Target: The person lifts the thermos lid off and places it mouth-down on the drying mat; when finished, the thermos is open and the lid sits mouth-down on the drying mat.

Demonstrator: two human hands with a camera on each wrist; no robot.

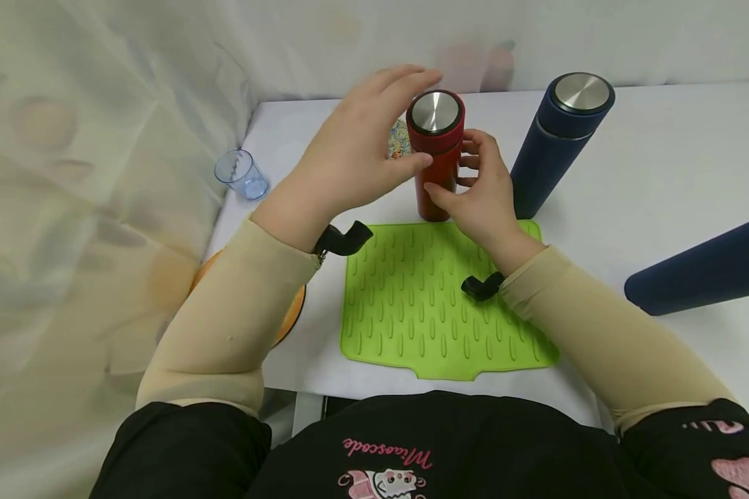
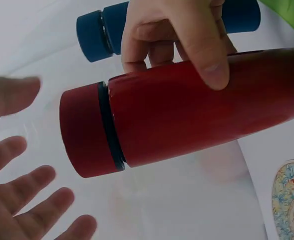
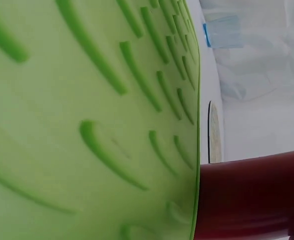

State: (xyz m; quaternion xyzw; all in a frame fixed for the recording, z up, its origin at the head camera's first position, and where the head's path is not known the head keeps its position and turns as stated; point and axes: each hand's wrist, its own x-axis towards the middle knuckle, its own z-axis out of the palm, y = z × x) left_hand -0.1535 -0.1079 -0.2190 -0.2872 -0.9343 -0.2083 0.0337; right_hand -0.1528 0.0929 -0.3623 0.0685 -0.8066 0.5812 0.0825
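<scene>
A red vacuum flask point(image 1: 437, 170) with a steel-topped cap stands upright just beyond the green ridged mat point(image 1: 437, 298). My right hand point(image 1: 483, 187) grips its body from the right, thumb in front and fingers round the far side. Left of the cap, my left hand point(image 1: 368, 135) is held with fingers spread. In the left wrist view a gap shows between the left fingers point(image 2: 34, 185) and the flask's red cap point(image 2: 89, 130). Only the flask's lower body point(image 3: 251, 192) appears in the right wrist view, beyond the mat's edge.
Behind the flask lies a round patterned coaster point(image 2: 291, 200), partly hidden. A dark blue flask point(image 1: 549, 152) stands to the right, and another dark blue one point(image 1: 702, 267) is at the right edge. A blue-tinted glass point(image 1: 242, 174) and an orange plate point(image 1: 293, 317) are on the left.
</scene>
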